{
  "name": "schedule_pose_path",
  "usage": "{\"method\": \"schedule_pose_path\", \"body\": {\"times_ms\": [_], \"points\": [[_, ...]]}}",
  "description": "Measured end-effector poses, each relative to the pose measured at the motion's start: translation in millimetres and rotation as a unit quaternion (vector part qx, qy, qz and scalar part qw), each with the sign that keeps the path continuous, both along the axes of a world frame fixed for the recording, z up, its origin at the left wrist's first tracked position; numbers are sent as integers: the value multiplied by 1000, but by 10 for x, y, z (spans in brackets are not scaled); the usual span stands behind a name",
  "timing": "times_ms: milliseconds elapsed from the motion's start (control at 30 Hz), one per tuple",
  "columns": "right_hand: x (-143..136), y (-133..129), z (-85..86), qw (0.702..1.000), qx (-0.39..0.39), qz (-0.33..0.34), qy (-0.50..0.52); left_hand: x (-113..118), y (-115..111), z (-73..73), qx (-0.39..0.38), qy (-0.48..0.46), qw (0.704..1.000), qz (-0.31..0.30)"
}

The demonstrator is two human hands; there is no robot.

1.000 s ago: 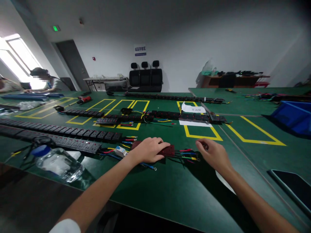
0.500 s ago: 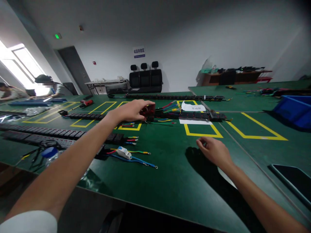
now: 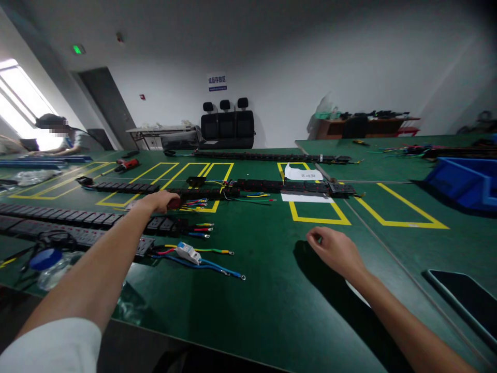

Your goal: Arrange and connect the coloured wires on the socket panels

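My left hand (image 3: 161, 201) is closed around a dark reddish block (image 3: 173, 202), mostly covered by the fingers. Short wires (image 3: 196, 204) in red, blue and yellow, tipped with ring terminals, stick out to its right. Just behind lies a long black power strip (image 3: 128, 187). Nearer me are two more long strips, a black one (image 3: 97, 215) and a grey one (image 3: 83, 235); a white circuit breaker (image 3: 189, 253) sits on wires beside the grey one. Low over the bare green table (image 3: 272, 290), my right hand (image 3: 334, 247) has its fingers curled, with nothing visible in them.
A blue bin (image 3: 466, 181) and a phone-like slab (image 3: 466, 298) are at the right. White paper (image 3: 305, 172) lies by another black strip (image 3: 264, 185). A blue-capped bottle (image 3: 46, 259) and a red cordless drill (image 3: 127, 165) are at left. Another person (image 3: 64, 137) sits far left.
My left hand has moved left and nearer me with the reddish block and its wires, uncovering the strip and wires behind. My right hand stays nearly in place. The view has shifted slightly.
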State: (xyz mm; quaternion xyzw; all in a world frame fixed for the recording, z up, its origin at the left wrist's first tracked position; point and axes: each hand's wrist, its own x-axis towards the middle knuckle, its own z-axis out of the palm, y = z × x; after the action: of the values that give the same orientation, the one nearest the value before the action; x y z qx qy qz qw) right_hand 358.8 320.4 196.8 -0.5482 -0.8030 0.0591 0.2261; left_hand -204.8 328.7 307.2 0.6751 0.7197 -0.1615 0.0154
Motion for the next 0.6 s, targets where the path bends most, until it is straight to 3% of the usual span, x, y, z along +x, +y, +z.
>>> {"method": "schedule_pose_path", "body": {"times_ms": [100, 267, 467, 600], "points": [[-4, -1, -12, 1000, -8, 1, -6, -108, -16, -134, -6, 9, 1000, 15], [-9, 5, -50, 1000, -17, 18, -5, -91, 86, -253, -21, -8, 1000, -6], [0, 8, -51, 999, -33, 23, -2, -139, 369, -221, -61, -23, 998, 16], [11, 11, -55, 999, -29, 25, 5, -257, 463, -200, -10, 5, 999, 51]]}}
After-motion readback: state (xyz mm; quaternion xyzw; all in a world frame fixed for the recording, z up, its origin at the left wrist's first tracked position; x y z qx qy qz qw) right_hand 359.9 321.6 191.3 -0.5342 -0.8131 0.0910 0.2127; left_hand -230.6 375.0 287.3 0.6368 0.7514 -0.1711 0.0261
